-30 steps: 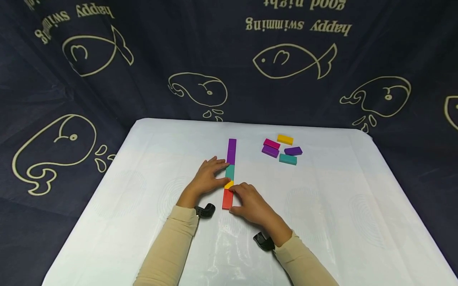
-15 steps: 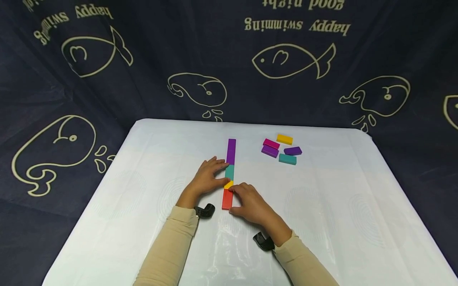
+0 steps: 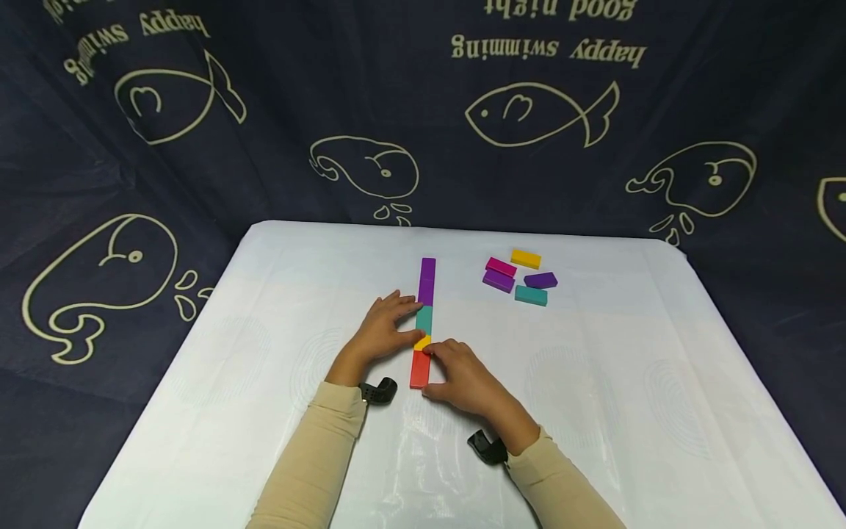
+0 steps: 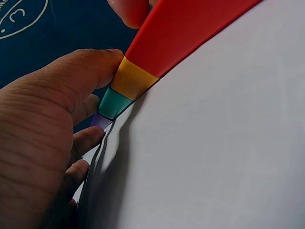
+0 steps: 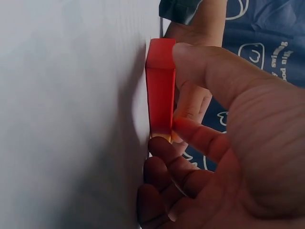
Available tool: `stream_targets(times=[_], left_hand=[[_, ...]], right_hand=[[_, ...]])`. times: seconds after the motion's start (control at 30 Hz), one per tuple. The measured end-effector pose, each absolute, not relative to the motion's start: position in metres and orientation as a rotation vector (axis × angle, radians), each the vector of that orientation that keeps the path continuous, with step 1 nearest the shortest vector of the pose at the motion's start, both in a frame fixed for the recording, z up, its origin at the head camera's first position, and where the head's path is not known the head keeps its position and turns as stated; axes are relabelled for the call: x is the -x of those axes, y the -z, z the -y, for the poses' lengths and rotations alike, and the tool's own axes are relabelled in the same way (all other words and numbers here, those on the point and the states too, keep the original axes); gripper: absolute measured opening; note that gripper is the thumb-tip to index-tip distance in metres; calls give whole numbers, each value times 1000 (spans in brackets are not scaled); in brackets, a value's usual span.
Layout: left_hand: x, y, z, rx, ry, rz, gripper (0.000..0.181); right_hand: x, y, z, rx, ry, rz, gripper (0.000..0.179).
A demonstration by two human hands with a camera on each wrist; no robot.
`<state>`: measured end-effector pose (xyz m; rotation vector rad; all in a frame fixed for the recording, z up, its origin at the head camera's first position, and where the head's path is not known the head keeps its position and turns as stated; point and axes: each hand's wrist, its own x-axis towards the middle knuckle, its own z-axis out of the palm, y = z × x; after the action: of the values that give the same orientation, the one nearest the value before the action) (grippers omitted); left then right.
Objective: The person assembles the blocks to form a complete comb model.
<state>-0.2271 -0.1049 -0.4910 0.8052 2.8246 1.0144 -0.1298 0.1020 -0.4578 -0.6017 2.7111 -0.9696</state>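
Pointing lengthwise forward: smooth red rectangular block [image 3: 419,370]
Right hand [image 3: 468,376]: right, pinching it
Left hand [image 3: 382,329]: left, loosely spread, touching yellow block [image 4: 135,81]

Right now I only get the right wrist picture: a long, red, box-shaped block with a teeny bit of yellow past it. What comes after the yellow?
Observer: A teal, rectangular block comes right after the yellow block.
Operator: Are any lying loose?
Observer: Yes. In the head view, a magenta, box-shaped block lies loose, farther away and off to the right.
Operator: And what's the very farthest colour lined up with mine?
Observer: Purple! The head view shows a purple, rectangular stretch past the teal.
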Motion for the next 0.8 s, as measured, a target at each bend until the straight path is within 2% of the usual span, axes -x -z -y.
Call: stream_targets(times=[0.2,0.4,0.8], left_hand=[[226,490,106,-799,-1018,-2824,61],[225,489,106,-778,-1059,-2788,60],[202,481,106,-708,-1119,-2706,61]], right_hand=[[134,455,-109,580,1064,-2649,56],[143,447,-128,405,1108,-2661,55],[178,433,-204,314,1122,-2781,57]])
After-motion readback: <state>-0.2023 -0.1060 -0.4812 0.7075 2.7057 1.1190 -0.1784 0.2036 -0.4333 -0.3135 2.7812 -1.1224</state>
